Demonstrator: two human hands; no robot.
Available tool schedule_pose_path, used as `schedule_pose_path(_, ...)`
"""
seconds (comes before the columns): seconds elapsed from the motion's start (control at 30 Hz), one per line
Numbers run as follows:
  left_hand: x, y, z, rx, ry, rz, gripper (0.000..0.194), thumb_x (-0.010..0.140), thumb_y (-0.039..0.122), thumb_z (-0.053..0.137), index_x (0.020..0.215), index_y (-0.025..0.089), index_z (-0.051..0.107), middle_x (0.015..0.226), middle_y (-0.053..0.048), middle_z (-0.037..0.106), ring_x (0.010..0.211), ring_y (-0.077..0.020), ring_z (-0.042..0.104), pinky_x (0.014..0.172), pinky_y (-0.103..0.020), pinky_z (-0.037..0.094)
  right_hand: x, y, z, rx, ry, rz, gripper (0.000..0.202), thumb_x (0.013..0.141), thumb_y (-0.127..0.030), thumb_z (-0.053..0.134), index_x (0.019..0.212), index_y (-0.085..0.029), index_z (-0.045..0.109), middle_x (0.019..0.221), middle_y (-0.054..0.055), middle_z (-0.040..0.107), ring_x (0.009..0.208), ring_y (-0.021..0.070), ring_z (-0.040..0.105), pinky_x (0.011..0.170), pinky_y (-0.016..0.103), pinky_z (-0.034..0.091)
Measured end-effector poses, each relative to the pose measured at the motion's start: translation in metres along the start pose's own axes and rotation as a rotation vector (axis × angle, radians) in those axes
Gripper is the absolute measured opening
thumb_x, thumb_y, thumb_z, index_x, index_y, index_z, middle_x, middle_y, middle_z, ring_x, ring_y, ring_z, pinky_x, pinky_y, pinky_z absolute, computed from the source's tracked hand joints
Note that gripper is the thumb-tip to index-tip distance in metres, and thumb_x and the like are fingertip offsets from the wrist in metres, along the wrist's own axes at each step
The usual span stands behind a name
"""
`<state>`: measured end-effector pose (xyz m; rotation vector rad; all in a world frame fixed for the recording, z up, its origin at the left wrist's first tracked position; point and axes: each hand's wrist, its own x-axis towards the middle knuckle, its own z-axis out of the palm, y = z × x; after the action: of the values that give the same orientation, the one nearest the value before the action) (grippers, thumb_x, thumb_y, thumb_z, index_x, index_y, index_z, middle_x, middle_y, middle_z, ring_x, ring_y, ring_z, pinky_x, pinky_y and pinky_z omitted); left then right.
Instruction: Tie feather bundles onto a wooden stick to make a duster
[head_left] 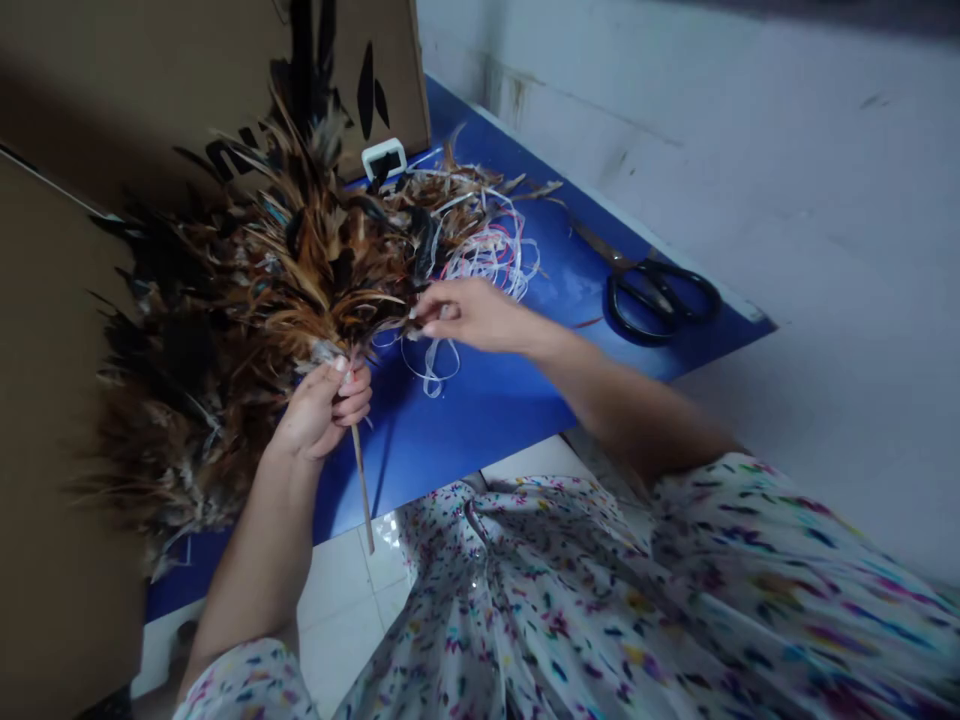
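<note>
My left hand (326,405) is wrapped round a feather duster (319,250), gripping it where the feathers meet its thin wooden stick (363,490). Brown, orange and black feathers fan upward from the fist, and the stick's lower end points down past the table edge. To the right of it, my right hand (469,312) has its thumb and fingers drawn together beside the feathers. Some dark feather seems to be at its fingertips, though what they pinch is not clear. Loose white and pink string (491,250) lies tangled just behind that hand, and a thin loop hangs below it.
A heap of feathers (195,400) spreads along the left of the blue table (450,420). Black-handled scissors (652,295) lie at the right, near the wall (750,150). Cardboard boxes (165,70) stand behind and left. A small white-framed object (384,158) sits by the box.
</note>
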<state>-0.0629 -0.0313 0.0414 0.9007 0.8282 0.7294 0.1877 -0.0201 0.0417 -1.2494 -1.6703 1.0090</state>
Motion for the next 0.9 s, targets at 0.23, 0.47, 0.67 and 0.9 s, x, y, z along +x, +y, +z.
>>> schedule_pose_path(0.23,-0.001,0.006,-0.004,-0.05,0.021,0.023,0.027,0.083,0.031,0.076,0.08,0.015,0.054,0.06,0.008,0.036,0.04,-0.0015,0.023,0.035,-0.013,0.024,-0.031,0.044,-0.051,-0.622,-0.086,-0.001,0.005,0.077,-0.013,0.072,0.08,-0.017,0.071,0.092,0.006,0.067,0.083,0.0178,0.058,0.077,0.03,0.039)
schedule_pose_path(0.47,0.001,0.005,-0.004,-0.049,0.039,0.015,0.026,0.084,0.03,0.074,0.08,0.014,0.054,0.06,0.008,0.037,0.04,-0.0014,0.023,0.035,-0.012,0.025,-0.028,0.055,-0.06,-0.393,0.021,0.027,0.007,0.079,-0.017,0.069,0.072,-0.019,0.068,0.072,0.001,0.066,0.069,0.0134,0.059,0.069,0.028,0.042)
schedule_pose_path(0.67,0.001,0.005,-0.005,-0.051,0.024,0.015,0.029,0.083,0.03,0.077,0.079,0.015,0.053,0.06,0.008,0.038,0.04,-0.0009,0.024,0.035,-0.011,0.025,-0.024,0.037,-0.09,-0.024,0.209,0.113,0.014,0.075,-0.028,0.084,0.073,-0.021,0.071,0.058,-0.001,0.063,0.051,0.0103,0.051,0.049,0.026,0.038)
schedule_pose_path(0.9,0.0,0.004,-0.005,-0.052,0.026,0.029,0.03,0.08,0.03,0.079,0.079,0.014,0.053,0.059,0.008,0.038,0.04,-0.0006,0.025,0.034,-0.011,0.026,-0.027,0.012,-0.11,0.242,0.382,0.047,0.012,0.081,-0.017,0.081,0.075,-0.018,0.07,0.063,0.0,0.067,0.052,0.0076,0.054,0.046,0.022,0.039)
